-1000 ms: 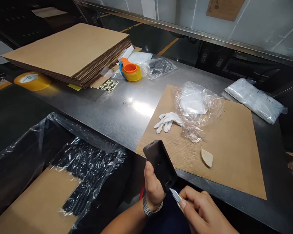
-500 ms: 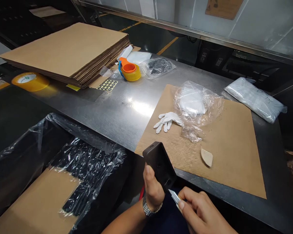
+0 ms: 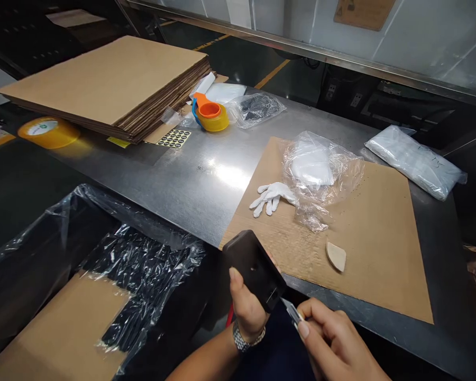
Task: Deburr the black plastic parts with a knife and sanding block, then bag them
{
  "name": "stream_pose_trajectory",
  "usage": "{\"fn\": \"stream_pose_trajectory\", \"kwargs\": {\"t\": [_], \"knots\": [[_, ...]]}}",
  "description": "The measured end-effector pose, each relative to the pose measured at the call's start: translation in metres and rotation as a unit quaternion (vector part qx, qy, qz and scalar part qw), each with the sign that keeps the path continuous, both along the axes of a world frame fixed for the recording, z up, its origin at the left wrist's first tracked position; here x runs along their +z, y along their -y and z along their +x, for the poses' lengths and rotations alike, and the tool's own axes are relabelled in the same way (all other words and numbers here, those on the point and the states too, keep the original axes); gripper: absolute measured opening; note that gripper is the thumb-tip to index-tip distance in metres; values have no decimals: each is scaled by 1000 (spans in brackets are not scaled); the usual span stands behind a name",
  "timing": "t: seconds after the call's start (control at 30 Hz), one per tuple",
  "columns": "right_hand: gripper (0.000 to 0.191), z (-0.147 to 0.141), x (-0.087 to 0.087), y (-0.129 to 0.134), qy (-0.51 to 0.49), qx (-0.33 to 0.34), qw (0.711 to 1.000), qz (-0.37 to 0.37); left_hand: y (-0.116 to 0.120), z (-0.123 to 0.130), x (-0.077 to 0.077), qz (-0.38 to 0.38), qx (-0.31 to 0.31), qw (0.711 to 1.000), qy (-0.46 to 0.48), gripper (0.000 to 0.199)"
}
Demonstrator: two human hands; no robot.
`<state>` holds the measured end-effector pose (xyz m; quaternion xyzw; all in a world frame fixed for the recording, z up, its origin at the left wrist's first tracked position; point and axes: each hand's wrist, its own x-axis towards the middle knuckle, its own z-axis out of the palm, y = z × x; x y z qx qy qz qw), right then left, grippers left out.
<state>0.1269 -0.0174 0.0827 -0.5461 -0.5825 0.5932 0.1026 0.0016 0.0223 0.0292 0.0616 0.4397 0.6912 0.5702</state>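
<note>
A dark, shallow, box-shaped plastic part [image 3: 250,267] is gripped in my left hand [image 3: 248,309], its hollow side turned toward me and to the right. My thumb lies along its left edge, and most of the other fingers are hidden behind it. In my right hand [image 3: 333,333] a utility knife [image 3: 291,311] is pinched between thumb and fingers. Its blade points up and left at the part's lower right corner; whether it touches there I cannot tell. On the cardboard sheet [image 3: 381,254] beyond my hands lie a pale wedge-shaped pad [image 3: 336,256] and a white glove [image 3: 273,197].
A clear plastic bag [image 3: 321,169] rests on the cardboard, with a wrapped white packet [image 3: 414,161] to its right. Behind are a tape dispenser [image 3: 211,114], a sticker sheet [image 3: 175,138] and stacked cardboard [image 3: 107,79]. A plastic-lined bin [image 3: 143,259] stands at left; a tape roll [image 3: 47,132] sits behind it.
My left hand has tilted the dark part and shifted it slightly left, showing more of its hollow side. My right hand has moved a little right with the knife.
</note>
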Motion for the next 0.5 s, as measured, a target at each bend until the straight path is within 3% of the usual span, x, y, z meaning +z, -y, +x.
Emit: {"fn": "stream_pose_trajectory", "kwargs": {"t": [0.1,0.23,0.3,0.33,0.5], "knots": [[15,2,-2,6,115,47,966,225,-4,0,3,40,10,999,23,50],[22,-3,-14,13,206,121,830,503,-6,1,4,88,57,994,10,53],[23,-6,-18,15,247,150,774,564,-6,1,4,91,75,993,-3,53],[23,-7,-19,15,262,158,762,571,-6,1,4,91,80,993,-9,52],[22,-11,-15,16,259,124,758,586,-6,2,5,115,104,987,-41,49]]}}
